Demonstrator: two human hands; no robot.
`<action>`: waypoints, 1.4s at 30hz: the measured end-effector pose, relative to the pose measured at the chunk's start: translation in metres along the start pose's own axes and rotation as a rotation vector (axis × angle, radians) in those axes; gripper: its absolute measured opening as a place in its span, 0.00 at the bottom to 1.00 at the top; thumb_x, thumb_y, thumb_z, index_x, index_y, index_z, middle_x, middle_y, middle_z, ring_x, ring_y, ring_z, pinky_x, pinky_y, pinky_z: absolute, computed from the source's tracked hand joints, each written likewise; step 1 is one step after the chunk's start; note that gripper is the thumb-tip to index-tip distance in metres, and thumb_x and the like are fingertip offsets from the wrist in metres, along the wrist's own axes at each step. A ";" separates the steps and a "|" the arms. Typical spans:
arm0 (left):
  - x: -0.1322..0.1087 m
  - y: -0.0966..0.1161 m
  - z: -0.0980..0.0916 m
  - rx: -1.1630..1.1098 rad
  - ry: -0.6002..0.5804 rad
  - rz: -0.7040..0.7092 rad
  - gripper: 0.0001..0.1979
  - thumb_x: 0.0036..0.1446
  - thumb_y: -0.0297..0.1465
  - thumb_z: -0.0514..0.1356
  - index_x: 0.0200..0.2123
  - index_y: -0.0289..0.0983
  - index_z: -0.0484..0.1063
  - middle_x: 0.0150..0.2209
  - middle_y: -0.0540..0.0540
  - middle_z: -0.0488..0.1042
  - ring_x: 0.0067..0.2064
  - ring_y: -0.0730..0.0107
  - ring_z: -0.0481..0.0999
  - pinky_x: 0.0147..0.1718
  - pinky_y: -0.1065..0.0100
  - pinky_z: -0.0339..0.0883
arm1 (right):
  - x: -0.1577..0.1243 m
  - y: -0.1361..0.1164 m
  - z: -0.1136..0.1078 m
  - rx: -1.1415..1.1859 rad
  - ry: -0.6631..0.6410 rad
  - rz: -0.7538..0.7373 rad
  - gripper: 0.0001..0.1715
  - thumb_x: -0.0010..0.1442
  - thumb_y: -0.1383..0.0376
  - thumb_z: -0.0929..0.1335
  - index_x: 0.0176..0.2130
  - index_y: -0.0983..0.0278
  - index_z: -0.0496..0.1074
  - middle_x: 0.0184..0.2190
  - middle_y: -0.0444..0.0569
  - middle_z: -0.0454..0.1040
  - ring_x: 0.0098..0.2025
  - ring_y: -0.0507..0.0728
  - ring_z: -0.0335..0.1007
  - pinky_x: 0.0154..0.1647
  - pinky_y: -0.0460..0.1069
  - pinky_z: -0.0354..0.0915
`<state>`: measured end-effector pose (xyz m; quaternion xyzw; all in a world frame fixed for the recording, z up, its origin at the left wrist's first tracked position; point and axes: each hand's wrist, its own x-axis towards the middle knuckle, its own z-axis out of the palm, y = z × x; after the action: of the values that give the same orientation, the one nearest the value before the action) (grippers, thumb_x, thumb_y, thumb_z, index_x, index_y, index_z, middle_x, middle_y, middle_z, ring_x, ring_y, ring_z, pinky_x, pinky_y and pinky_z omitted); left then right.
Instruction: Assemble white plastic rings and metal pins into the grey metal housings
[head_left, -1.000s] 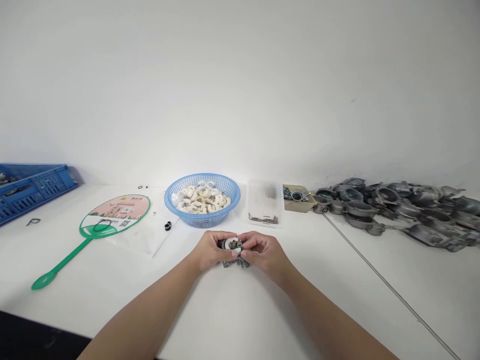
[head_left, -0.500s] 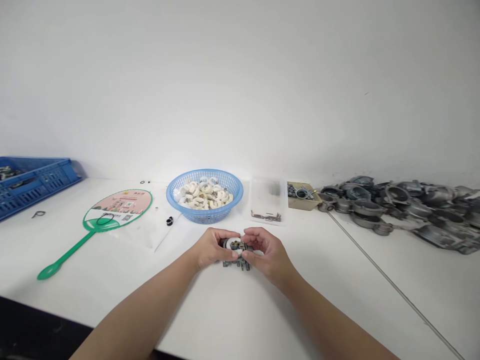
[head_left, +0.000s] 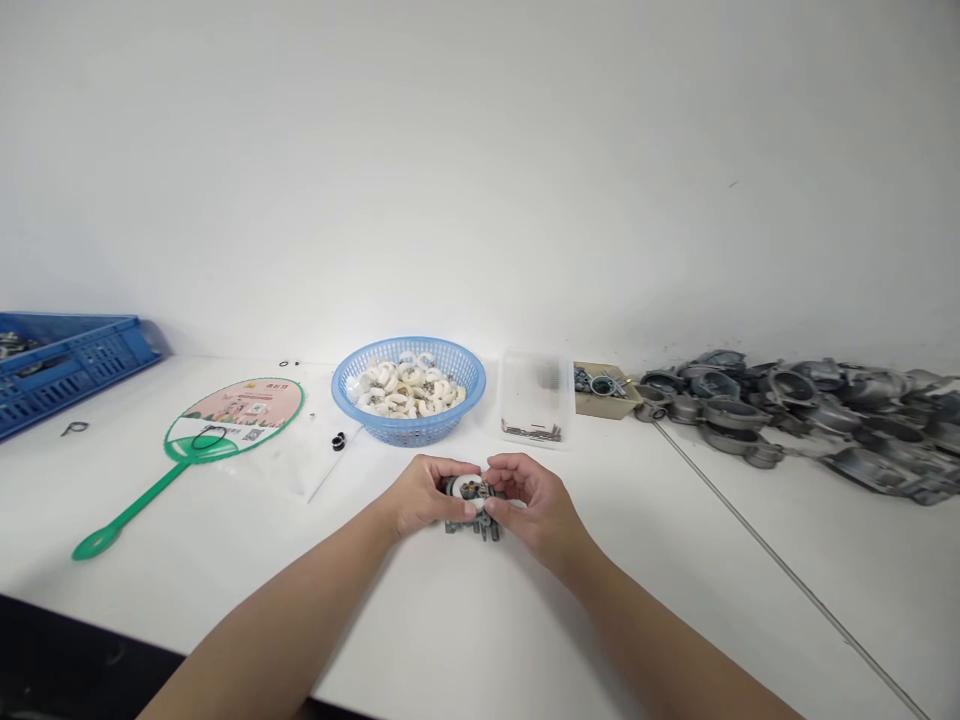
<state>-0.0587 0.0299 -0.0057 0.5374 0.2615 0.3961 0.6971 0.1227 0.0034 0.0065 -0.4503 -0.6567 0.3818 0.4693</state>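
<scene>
A grey metal carburetor body (head_left: 472,526) rests on the white table in front of me, with a white curved plastic float (head_left: 466,486) and brass-coloured parts on its upper side. My left hand (head_left: 424,495) is closed around its left side, thumb and fingers at the white float. On the other side, my right hand (head_left: 531,505) is curled with the thumb against the carburetor's right edge and the fingertips just behind it. Whether a small pin or other piece sits between the right fingertips cannot be made out. The fingers partly cover the carburetor's sides.
Behind my hands stands a blue basket (head_left: 409,432) of white floats. Right of it are a clear plastic box (head_left: 536,395) with thin metal pins, a small tan tray (head_left: 604,403) and piled metal bowls (head_left: 739,412). Leftward lie a green-handled fan (head_left: 139,512) and a blue crate (head_left: 75,370).
</scene>
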 end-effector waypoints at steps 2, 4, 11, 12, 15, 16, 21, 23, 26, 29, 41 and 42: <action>0.000 0.000 0.000 0.003 0.000 0.007 0.27 0.33 0.30 0.72 0.42 0.33 0.76 0.32 0.43 0.76 0.30 0.72 0.72 0.30 0.70 0.64 | 0.000 0.002 0.000 -0.013 -0.011 -0.033 0.23 0.47 0.62 0.71 0.44 0.64 0.66 0.35 0.49 0.72 0.37 0.55 0.69 0.43 0.53 0.67; -0.001 0.000 0.000 0.009 -0.013 0.008 0.27 0.34 0.31 0.72 0.42 0.33 0.76 0.34 0.42 0.76 0.32 0.69 0.73 0.31 0.69 0.65 | 0.000 0.005 -0.001 -0.024 -0.022 -0.073 0.29 0.47 0.63 0.71 0.49 0.63 0.64 0.37 0.49 0.71 0.38 0.55 0.69 0.44 0.54 0.67; 0.000 -0.001 -0.003 0.003 -0.030 -0.017 0.31 0.33 0.31 0.72 0.46 0.33 0.74 0.40 0.39 0.76 0.39 0.61 0.75 0.39 0.64 0.67 | -0.002 0.006 -0.002 -0.183 -0.158 -0.158 0.44 0.44 0.60 0.73 0.57 0.62 0.57 0.51 0.56 0.65 0.47 0.61 0.66 0.47 0.57 0.65; 0.000 -0.001 -0.003 0.002 -0.039 -0.017 0.32 0.33 0.31 0.72 0.46 0.33 0.74 0.41 0.39 0.76 0.40 0.60 0.75 0.40 0.63 0.67 | -0.002 0.005 -0.002 -0.199 -0.173 -0.170 0.43 0.44 0.60 0.73 0.57 0.62 0.58 0.50 0.56 0.66 0.47 0.61 0.66 0.47 0.57 0.65; 0.001 -0.001 -0.003 -0.008 -0.047 -0.008 0.32 0.33 0.31 0.72 0.46 0.33 0.74 0.42 0.39 0.76 0.42 0.59 0.74 0.42 0.62 0.67 | -0.002 0.003 -0.002 -0.236 -0.167 -0.161 0.42 0.43 0.62 0.73 0.56 0.63 0.59 0.48 0.55 0.68 0.47 0.62 0.68 0.46 0.56 0.67; 0.001 0.000 -0.002 -0.012 -0.047 -0.002 0.31 0.33 0.31 0.72 0.46 0.33 0.74 0.42 0.39 0.76 0.42 0.58 0.74 0.43 0.62 0.67 | -0.001 0.002 -0.001 -0.242 -0.166 -0.151 0.42 0.43 0.62 0.73 0.56 0.63 0.59 0.48 0.55 0.68 0.47 0.62 0.68 0.46 0.56 0.67; 0.000 0.002 0.000 -0.027 -0.095 0.051 0.30 0.35 0.32 0.72 0.46 0.32 0.73 0.42 0.39 0.75 0.44 0.57 0.74 0.44 0.61 0.66 | -0.001 0.000 0.001 -0.228 -0.167 -0.129 0.39 0.44 0.64 0.72 0.55 0.63 0.61 0.48 0.54 0.70 0.46 0.61 0.70 0.46 0.54 0.68; 0.001 -0.001 -0.002 -0.025 -0.106 0.075 0.32 0.36 0.33 0.72 0.48 0.33 0.71 0.45 0.38 0.74 0.46 0.55 0.73 0.45 0.60 0.66 | -0.002 -0.002 0.002 -0.208 -0.161 -0.121 0.39 0.43 0.66 0.72 0.54 0.63 0.61 0.48 0.53 0.70 0.45 0.60 0.70 0.45 0.53 0.68; 0.005 -0.009 -0.009 -0.032 -0.032 0.084 0.37 0.36 0.37 0.72 0.52 0.34 0.68 0.49 0.36 0.70 0.45 0.56 0.73 0.43 0.60 0.66 | -0.004 -0.004 0.004 -0.206 -0.126 -0.094 0.42 0.42 0.67 0.72 0.56 0.62 0.60 0.48 0.53 0.70 0.44 0.59 0.71 0.45 0.53 0.68; 0.008 -0.017 -0.015 -0.078 0.102 0.070 0.35 0.38 0.42 0.70 0.50 0.34 0.68 0.48 0.36 0.70 0.42 0.60 0.73 0.42 0.61 0.66 | -0.007 -0.001 0.005 -0.240 -0.042 -0.034 0.45 0.40 0.65 0.74 0.57 0.62 0.60 0.48 0.54 0.70 0.44 0.60 0.71 0.45 0.54 0.68; -0.005 -0.021 -0.012 -0.058 0.184 -0.045 0.28 0.42 0.43 0.68 0.44 0.34 0.70 0.42 0.40 0.72 0.42 0.63 0.73 0.49 0.56 0.63 | -0.032 0.008 -0.114 -0.154 0.520 0.112 0.51 0.34 0.58 0.77 0.55 0.63 0.60 0.47 0.56 0.69 0.46 0.62 0.69 0.37 0.54 0.71; -0.006 -0.022 -0.012 -0.046 0.184 -0.057 0.28 0.42 0.43 0.67 0.44 0.34 0.70 0.42 0.40 0.72 0.42 0.62 0.73 0.50 0.55 0.63 | -0.039 0.007 -0.136 -0.188 0.599 0.120 0.50 0.34 0.58 0.77 0.55 0.64 0.60 0.47 0.57 0.69 0.46 0.62 0.69 0.38 0.54 0.70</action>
<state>-0.0660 0.0289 -0.0304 0.4750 0.3302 0.4297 0.6934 0.2606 -0.0206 0.0263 -0.6220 -0.4939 0.1972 0.5747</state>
